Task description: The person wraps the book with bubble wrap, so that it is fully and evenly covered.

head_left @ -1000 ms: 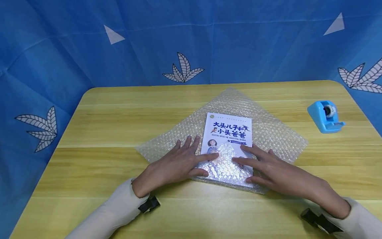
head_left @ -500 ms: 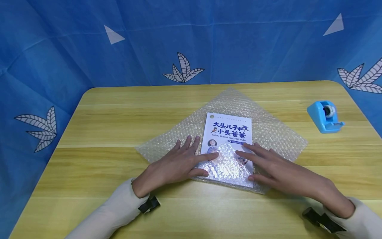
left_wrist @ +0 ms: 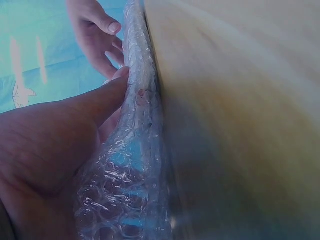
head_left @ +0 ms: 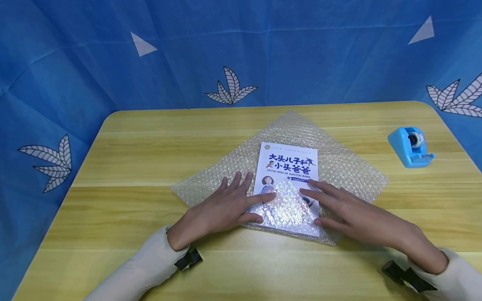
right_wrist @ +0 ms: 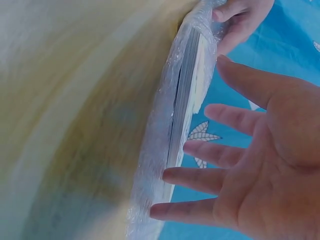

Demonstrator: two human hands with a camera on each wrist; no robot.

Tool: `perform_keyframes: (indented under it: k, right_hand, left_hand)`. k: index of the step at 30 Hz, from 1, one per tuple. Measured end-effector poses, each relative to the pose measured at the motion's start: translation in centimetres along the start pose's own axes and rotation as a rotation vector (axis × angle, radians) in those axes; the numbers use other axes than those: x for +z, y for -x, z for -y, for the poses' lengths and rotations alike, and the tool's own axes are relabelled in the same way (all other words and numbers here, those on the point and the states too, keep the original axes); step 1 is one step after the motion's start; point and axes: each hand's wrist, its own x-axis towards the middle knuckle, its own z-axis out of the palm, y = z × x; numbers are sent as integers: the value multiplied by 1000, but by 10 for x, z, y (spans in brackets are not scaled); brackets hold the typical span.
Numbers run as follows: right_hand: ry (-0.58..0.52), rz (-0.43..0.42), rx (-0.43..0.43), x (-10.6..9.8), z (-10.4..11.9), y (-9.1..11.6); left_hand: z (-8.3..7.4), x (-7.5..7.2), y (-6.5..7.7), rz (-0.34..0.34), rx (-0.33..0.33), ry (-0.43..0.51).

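From my seat at a distance, I am looking down on the book (head_left: 288,161), which is lying face up on the wrap (head_left: 293,125), a little right of the middle of the table (head_left: 132,159). The wrap is lying as a diamond, one corner pointing away from me and two spreading to the sides, so it is leaving material to spare around the cover. Its near corner is lying folded over the lower part of the book, the tip reaching about mid-cover, while the title is showing bare above.

I am resting the left hand (head_left: 224,207) with its fingers spread, gripping nothing. Its forefinger and thumb are lying on the folded part over the book's left side, the other fingers on the wrap beside it; I am judging that this is pinning the fold, since such springy sheet would likely be lifting otherwise.

I am holding the right hand (head_left: 348,209) open too, fingers straight and apart, reaching over the book's right edge. It is closing on nothing, and I cannot tell whether its fingertips are touching. In the right wrist view, the page edges are showing between the wrap's layers.

The tape dispenser (head_left: 406,154) is standing well apart at the far right, presumably out of the way of both hands. Behind, the blue cloth (head_left: 188,62) is hanging past the table's far edge.
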Motion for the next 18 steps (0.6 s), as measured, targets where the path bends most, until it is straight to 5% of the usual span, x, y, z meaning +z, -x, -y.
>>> perform_keyframes:
  k: [18]
  right_hand:
    - [5,-55,30,-24,-6,-19]
  left_hand:
    - [0,0,0,-12,8,-10]
